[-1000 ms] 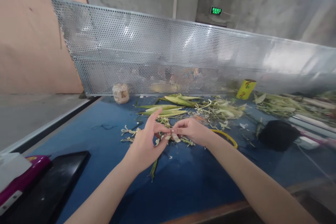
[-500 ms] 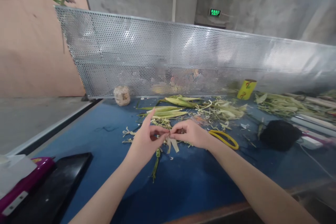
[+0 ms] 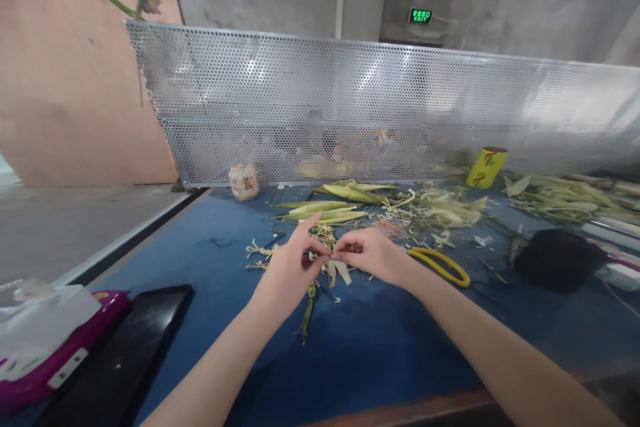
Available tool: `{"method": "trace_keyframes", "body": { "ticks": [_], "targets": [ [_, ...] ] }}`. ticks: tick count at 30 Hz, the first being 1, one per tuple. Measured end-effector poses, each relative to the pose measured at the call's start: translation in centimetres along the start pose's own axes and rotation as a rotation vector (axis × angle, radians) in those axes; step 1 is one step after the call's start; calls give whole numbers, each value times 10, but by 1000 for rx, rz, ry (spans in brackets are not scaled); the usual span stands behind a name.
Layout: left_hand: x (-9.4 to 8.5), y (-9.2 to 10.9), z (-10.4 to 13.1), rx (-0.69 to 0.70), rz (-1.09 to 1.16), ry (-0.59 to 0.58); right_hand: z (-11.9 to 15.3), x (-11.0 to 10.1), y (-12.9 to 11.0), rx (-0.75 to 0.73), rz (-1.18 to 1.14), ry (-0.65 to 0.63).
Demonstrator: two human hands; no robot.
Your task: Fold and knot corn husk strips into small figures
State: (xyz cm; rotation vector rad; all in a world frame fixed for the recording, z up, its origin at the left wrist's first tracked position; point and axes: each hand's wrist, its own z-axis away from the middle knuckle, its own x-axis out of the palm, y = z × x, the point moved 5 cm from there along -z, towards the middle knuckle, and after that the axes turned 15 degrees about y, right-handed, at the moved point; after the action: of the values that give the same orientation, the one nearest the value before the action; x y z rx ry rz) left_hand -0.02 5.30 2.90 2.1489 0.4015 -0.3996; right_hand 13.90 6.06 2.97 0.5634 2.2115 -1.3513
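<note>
Above the blue table [image 3: 395,347], my left hand [image 3: 295,260] and my right hand [image 3: 375,255] meet at their fingertips, each in a pinch. Between the fingertips is a tiny part too small to make out. Pale husk strips [image 3: 340,272] hang just under them. A green braided piece [image 3: 307,312] with a loose tail lies below my left hand. Knotted pale strands [image 3: 261,250] are left of that hand. Green husk leaves [image 3: 325,210] lie behind both hands. Yellow-handled scissors or a similar tool [image 3: 440,267] rest beside my right wrist.
A perforated metal screen [image 3: 280,93] borders the table's back. Near it stand a wrapped jar [image 3: 243,181] and a yellow roll [image 3: 487,168]. A black bundle [image 3: 560,260] and husks [image 3: 565,200] lie right. A black tray [image 3: 125,347] and purple device [image 3: 75,353] are left.
The whole view has shifted, so the table and things on it appear farther right. Both hands remain pinched together at nearly the same place over the table.
</note>
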Motion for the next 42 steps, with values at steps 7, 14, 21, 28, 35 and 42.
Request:
{"method": "trace_keyframes", "body": {
  "ticks": [7,14,21,28,35,42],
  "targets": [
    [-1,3,2,51,-32,71,0,4,3,54,-99,-80],
    [0,13,5,300,-142,52,2,8,10,205,-371,-142],
    [1,11,4,231,-78,-55,1,4,10,222,-353,-189],
    [1,-2,-4,-209,315,44,-1,-5,4,112,-164,-100],
    [2,-6,-4,-201,261,27,0,-3,0,10,-47,-49],
    [1,-4,-2,-118,157,30,0,1,7,0,29,-54]
  ]
}}
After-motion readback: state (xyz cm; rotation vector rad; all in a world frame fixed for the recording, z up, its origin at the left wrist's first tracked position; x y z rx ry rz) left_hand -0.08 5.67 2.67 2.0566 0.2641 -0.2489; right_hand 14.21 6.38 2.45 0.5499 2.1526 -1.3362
